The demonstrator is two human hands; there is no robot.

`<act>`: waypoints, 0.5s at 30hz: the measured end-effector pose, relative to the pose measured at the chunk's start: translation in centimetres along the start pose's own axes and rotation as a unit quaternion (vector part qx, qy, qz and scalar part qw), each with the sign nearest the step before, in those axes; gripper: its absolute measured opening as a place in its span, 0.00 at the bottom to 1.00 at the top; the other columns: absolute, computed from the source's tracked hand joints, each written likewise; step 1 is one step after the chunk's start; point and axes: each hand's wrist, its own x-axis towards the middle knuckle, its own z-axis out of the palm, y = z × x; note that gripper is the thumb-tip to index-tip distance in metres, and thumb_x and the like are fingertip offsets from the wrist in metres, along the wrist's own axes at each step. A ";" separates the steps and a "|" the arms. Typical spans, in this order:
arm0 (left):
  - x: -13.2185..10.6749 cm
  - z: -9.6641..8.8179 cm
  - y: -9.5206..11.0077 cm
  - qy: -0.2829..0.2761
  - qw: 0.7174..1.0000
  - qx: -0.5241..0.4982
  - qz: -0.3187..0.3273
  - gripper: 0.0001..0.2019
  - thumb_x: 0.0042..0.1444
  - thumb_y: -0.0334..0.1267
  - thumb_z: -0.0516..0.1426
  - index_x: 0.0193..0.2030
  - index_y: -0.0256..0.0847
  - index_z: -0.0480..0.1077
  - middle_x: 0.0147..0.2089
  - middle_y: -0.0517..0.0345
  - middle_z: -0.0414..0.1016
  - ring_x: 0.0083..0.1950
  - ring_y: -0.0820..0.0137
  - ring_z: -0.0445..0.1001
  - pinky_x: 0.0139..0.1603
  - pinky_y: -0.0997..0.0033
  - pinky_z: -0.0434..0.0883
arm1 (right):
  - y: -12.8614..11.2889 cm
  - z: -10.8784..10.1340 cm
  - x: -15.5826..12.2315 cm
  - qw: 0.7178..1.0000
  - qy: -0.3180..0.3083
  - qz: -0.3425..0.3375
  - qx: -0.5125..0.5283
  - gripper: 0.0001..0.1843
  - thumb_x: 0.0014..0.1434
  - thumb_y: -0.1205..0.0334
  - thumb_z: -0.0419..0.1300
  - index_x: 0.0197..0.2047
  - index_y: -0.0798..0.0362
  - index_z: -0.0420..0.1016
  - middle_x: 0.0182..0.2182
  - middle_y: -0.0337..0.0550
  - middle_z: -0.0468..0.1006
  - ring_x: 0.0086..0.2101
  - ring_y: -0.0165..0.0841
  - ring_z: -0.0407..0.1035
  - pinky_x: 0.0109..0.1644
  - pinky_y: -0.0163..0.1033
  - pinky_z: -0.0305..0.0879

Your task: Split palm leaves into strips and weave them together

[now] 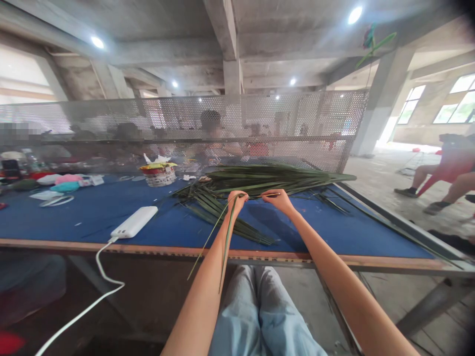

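Long green palm leaf strips run through the fingers of my left hand, which is closed on them. Their loose ends hang down over my left forearm and past the table edge. Close by on the right, my right hand pinches a thin part of a strip between its fingertips. A short stretch of strip spans the gap between the hands. Behind both hands lies a large bundle of dark green leaves. A smaller fan of leaves lies under and beside my left hand.
A white power bank with a white cable lies left on the blue tabletop. Behind it stands a wrapped basket. A perforated metal screen rises along the back. People sit beyond it and at the right.
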 end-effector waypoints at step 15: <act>-0.6 0.2 1.6 0.036 0.976 -0.206 -0.064 0.07 0.43 0.37 0.64 0.27 0.36 0.75 0.22 0.57 0.75 0.26 0.69 0.75 0.33 0.69 0.73 | -1.3 1.0 -0.5 0.996 0.041 -0.059 0.047 0.20 0.47 0.48 0.65 0.35 0.56 0.80 0.32 0.48 0.82 0.34 0.39 0.76 0.40 0.40 0.72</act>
